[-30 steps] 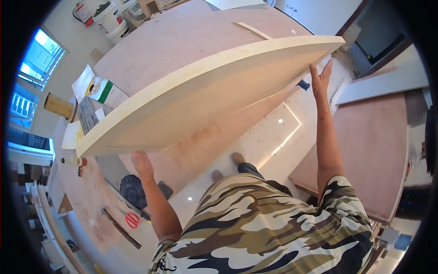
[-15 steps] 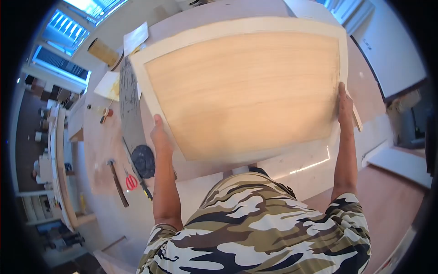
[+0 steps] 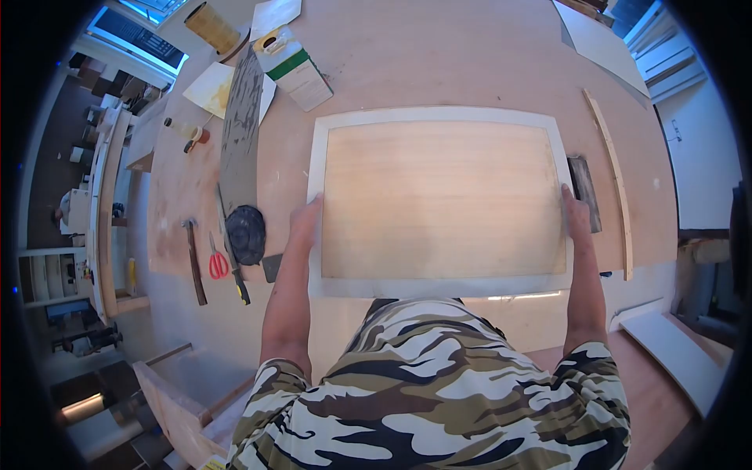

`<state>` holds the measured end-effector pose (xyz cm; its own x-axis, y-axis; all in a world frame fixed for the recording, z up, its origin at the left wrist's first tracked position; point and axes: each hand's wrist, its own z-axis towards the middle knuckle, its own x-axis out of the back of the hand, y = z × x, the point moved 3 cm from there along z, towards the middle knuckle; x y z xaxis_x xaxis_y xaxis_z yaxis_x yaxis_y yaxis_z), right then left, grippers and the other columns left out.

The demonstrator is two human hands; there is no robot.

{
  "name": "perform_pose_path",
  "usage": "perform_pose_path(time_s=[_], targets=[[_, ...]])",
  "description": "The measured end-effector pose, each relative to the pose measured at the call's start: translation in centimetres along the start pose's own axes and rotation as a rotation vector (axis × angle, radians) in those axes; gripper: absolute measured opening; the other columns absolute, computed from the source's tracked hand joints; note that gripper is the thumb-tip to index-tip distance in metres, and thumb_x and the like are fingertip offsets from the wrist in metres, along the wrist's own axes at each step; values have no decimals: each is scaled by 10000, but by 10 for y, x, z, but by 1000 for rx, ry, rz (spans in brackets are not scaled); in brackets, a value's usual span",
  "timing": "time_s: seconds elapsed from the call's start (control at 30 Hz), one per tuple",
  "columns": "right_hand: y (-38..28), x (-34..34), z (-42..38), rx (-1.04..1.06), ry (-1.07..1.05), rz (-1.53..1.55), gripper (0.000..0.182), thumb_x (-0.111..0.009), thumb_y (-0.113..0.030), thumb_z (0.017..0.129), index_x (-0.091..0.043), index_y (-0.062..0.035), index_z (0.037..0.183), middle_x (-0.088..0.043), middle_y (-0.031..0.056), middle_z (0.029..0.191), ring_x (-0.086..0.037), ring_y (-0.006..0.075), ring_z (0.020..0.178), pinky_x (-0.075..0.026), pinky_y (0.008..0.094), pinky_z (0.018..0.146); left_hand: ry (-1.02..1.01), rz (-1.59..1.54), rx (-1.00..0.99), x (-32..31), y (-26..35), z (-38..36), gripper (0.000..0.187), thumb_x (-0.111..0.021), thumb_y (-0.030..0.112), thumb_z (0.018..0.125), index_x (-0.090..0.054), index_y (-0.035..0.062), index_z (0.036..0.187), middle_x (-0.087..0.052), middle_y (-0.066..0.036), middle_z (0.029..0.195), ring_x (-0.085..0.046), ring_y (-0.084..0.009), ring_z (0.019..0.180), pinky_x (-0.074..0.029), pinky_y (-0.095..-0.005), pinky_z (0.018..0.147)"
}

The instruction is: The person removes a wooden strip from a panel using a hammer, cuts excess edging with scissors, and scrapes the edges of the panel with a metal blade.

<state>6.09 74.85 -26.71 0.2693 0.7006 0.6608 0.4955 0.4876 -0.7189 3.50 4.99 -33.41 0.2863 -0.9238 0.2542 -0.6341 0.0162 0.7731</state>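
A wood-grain panel with a white frame [image 3: 442,196] lies level in front of my body, low over the table. My left hand [image 3: 305,223] grips its left edge, thumb on the frame. On the opposite edge my right hand [image 3: 576,215] holds it the same way. The fingers of both hands are partly hidden at the panel's sides. Just right of my right hand sits a dark rectangular block [image 3: 584,192], partly behind the frame. A dark flat piece [image 3: 272,268] shows beside my left forearm.
On the table [image 3: 439,63] to the left are a hammer [image 3: 194,262], red-handled scissors [image 3: 218,262], a long blade with a yellow-marked handle [image 3: 229,254], a black round bundle [image 3: 246,235] and a white-green carton [image 3: 296,74]. A wooden strip [image 3: 612,180] lies on the right.
The panel has come down from a raised, tilted position to lie level and straight, with both hands still on its sides. The carton and dark block behind it now show.
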Motion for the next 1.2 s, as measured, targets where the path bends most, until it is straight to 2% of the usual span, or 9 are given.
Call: perform_pose_path(time_s=[0.17,0.3,0.5,0.53,0.7,0.87,0.97,1.13,1.2], targets=[[33,-6,30,329,22,-59,764,-623,-636,911,-614,91,675,-488,129,572,-433,212,586,-369,449,593,8,0,3,-8,24,-24,671,-747,419,898,-627,-142,1246,-675,-209,1225,-633,-271,1093,-483,-375,955],[29,-4,26,64,37,-148,760,-608,-623,929,-630,110,727,-536,198,594,-486,250,587,-380,475,613,-19,1,0,-9,37,-42,650,-748,410,899,-635,-129,1244,-677,-208,1219,-640,-266,1085,-494,-384,936],[26,7,2,180,-55,-293,763,-503,-621,991,-653,88,753,-553,216,618,-517,257,630,-407,471,641,-32,84,77,20,13,-37,510,-740,410,906,-702,-36,1150,-706,-131,1079,-669,-223,935,-531,-376,800],[34,12,2,0,-140,-314,726,-583,-584,971,-692,132,922,-686,262,841,-607,293,770,-477,418,758,-87,99,122,27,6,-42,506,-726,415,916,-696,-30,1157,-705,-114,1054,-669,-206,917,-531,-358,783],[63,32,-52,-301,-545,361,724,-563,-537,1002,-521,48,1426,-628,131,1342,-610,249,1190,-489,333,989,-337,23,67,53,7,-98,525,-649,430,971,-638,-17,1247,-688,-46,992,-652,-127,877,-523,-280,759],[120,55,-124,-467,-543,1013,639,-511,-503,1039,-455,-51,1487,-588,139,1418,-602,278,1244,-503,419,1040,-337,-354,-187,72,-64,-142,576,-603,457,995,-580,-8,1335,-670,-62,1133,-636,-157,1048,-501,-303,902],[136,39,-156,-269,-560,1261,620,-488,-507,1044,-437,-83,1494,-586,125,1425,-612,285,1227,-522,438,1014,-263,-421,-238,60,-95,-166,669,-569,532,993,-527,1,1398,-649,-73,1249,-610,-189,1164,-478,-342,998],[122,-11,-200,-277,-219,1567,643,-497,-560,1024,-496,-78,1449,-595,101,1398,-560,269,1256,-426,441,1079,-215,-734,-246,37,-110,-176,657,-551,542,998,-520,28,1407,-631,-83,1320,-589,-227,1225,-474,-396,1032],[98,-20,-203,-227,-92,1294,658,-505,-571,1018,-494,-74,1450,-602,95,1386,-564,270,1250,-436,435,1067,-216,-832,-171,32,-119,-185,624,-563,528,995,-539,37,1380,-647,-80,1289,-607,-238,1198,-494,-421,1009]])
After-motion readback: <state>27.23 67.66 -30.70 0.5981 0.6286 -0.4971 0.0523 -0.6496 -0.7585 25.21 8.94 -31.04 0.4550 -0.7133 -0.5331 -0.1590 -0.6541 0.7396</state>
